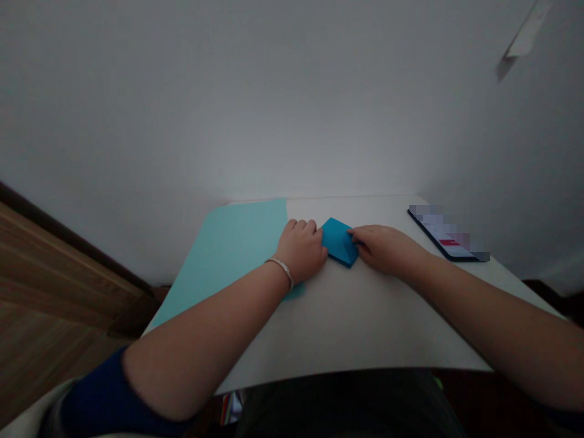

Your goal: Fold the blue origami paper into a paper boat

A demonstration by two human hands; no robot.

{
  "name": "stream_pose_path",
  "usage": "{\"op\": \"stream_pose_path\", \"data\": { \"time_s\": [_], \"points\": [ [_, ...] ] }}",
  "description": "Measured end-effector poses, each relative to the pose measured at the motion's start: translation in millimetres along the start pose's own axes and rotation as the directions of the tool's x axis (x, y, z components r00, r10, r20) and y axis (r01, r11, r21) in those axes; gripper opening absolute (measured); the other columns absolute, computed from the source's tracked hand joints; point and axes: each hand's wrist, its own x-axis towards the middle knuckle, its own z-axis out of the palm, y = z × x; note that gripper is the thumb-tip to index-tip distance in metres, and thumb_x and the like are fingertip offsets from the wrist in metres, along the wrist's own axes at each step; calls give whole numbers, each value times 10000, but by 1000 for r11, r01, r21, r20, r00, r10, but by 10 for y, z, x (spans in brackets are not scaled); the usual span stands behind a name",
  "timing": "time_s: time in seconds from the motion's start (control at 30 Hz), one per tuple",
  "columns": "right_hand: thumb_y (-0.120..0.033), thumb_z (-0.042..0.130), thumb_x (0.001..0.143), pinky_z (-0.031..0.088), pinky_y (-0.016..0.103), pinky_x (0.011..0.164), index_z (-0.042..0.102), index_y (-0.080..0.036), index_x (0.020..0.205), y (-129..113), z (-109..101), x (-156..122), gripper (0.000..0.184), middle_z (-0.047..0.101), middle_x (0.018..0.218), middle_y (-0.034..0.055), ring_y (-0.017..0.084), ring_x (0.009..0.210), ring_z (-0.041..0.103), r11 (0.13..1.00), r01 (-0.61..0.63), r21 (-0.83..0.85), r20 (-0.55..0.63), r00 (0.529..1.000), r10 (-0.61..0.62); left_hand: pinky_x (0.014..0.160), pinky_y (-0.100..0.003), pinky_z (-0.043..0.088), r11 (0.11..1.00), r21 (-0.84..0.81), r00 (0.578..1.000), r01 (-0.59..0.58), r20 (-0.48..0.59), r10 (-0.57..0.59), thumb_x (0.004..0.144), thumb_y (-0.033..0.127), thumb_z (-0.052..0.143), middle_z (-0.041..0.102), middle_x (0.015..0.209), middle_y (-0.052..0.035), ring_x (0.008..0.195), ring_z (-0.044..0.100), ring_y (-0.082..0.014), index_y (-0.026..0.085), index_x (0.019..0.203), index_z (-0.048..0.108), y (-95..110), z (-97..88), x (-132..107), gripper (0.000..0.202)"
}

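Note:
A small piece of folded blue paper (336, 237) lies on the white table between my two hands, with fold lines and a flap showing at its right side. My left hand (302, 248), with a bracelet at the wrist, grips the paper's left edge, fingers curled and partly hiding it. At the right edge, the fingers of my right hand (378, 246) pinch the paper near the flap. Under my left hand and wrist, part of a light turquoise sheet (241, 243) is covered.
The white table (365, 328) stands against a grey wall (292, 109). A tablet or phone (449, 237) with a lit, partly blurred screen lies at the table's right side. Wooden furniture (59, 304) stands at the left. A white paper piece (529, 33) hangs on the wall.

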Motion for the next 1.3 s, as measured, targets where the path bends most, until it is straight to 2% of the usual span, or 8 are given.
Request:
{"op": "stream_pose_path", "data": {
  "time_s": [0.17,0.27,0.5,0.7,0.87,1.0,1.13,1.3],
  "points": [
    [-186,491,816,473,333,802,648,-200,992,5,23,-10,237,701,1032,83,224,919,644,995,37,97,-16,999,-35,1100,-485,238,986,-163,999,-23,23,27,919,432,411,491,1389,-134,1265,444,-285,129,1295,511,-20,98,-6,493],
    [-184,495,817,474,327,803,650,-205,990,16,49,-20,233,704,1044,71,219,916,647,991,41,130,-31,999,-37,1130,-500,193,975,-218,996,-44,65,60,916,441,410,399,1467,-131,1347,357,-294,122,1385,413,-34,155,-8,567],
    [-158,491,812,476,350,857,646,-209,914,57,131,-21,192,679,1160,68,219,991,642,968,101,232,-81,993,-84,1136,-503,194,961,-272,987,-56,132,95,922,466,397,335,1501,-148,1401,268,-289,137,1417,371,-32,145,-19,595],
    [-154,480,823,475,370,877,642,-199,956,41,177,12,215,693,1108,82,214,1017,631,939,160,303,-114,985,-131,1092,-473,285,971,-232,993,-59,91,81,906,479,435,353,1480,-182,1350,357,-315,185,1397,413,-30,148,-22,573],
    [-207,489,843,449,409,928,633,-166,1037,-1,207,56,245,671,1112,123,230,1037,606,927,228,296,-159,969,-187,1135,-482,207,968,-248,988,-30,138,66,906,528,397,302,1512,-169,1396,279,-296,163,1422,363,-37,185,-1,633],
    [-219,502,836,427,427,972,617,-162,1094,-31,206,53,288,635,1187,137,251,1117,565,943,217,251,-165,970,-179,1146,-463,192,967,-255,986,-10,161,52,906,545,376,281,1523,-159,1407,261,-281,149,1435,334,-35,172,8,662],
    [-244,495,846,422,446,978,601,-149,1132,-48,173,29,320,596,1265,160,278,1147,552,983,115,146,-146,985,-94,1127,-445,238,970,-243,986,24,164,17,894,561,400,291,1516,-168,1385,301,-302,150,1433,352,-31,147,4,679],
    [-250,519,829,434,417,944,620,-142,1093,-26,150,28,302,650,1167,140,269,1051,577,986,127,111,-152,982,-109,1104,-459,263,974,-226,990,23,143,9,879,586,418,329,1498,-161,1353,336,-319,171,1421,380,-34,145,-8,684]
  ]
}}
